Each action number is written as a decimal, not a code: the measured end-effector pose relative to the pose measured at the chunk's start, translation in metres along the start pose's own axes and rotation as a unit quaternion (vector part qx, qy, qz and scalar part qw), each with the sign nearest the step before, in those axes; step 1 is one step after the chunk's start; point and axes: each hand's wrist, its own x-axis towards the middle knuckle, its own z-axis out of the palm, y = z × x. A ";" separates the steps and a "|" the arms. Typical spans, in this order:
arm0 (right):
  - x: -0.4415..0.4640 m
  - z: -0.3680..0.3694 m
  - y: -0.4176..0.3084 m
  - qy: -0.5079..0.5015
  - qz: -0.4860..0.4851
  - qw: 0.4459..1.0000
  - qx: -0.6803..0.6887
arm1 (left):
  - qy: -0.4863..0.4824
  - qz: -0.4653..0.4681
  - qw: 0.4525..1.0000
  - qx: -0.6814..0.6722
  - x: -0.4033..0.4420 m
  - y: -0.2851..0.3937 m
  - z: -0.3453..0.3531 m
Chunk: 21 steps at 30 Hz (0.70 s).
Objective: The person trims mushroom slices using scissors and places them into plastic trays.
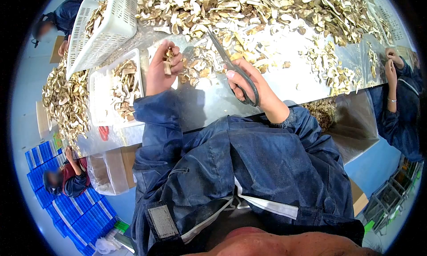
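My left hand [162,71] is raised above the metal table, fingers curled around a few dried mushroom slices [167,68]. A pair of black scissors [221,50] is in my right hand [254,84], with its handle loop around the fingers and the blades pointing away from me, close together. Small mushroom slices [200,62] lie scattered on the table between and beyond my hands. Just left of my left hand stands a white plastic tray [101,100], partly filled with mushroom slices.
A large mushroom pile [249,7] covers the far side. A white slotted basket [104,44] stands tilted at the upper left. Red-handled scissors [103,133] lie near the table edge. Lined boxes [109,169] stand below. Co-workers are at the left and at the right [396,100].
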 end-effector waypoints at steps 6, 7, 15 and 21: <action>0.000 0.000 0.001 -0.002 -0.001 1.000 0.011 | 0.159 0.158 0.776 0.590 0.045 -0.005 0.005; 0.000 -0.001 0.001 -0.007 -0.002 1.000 0.002 | 0.154 0.170 0.731 0.642 0.051 -0.008 0.004; 0.000 -0.004 -0.002 -0.022 0.005 1.000 -0.022 | 0.148 0.060 0.885 0.437 0.044 -0.005 0.000; 0.000 -0.003 -0.003 -0.021 0.017 0.999 -0.022 | 0.129 0.064 0.989 0.016 0.036 0.025 -0.006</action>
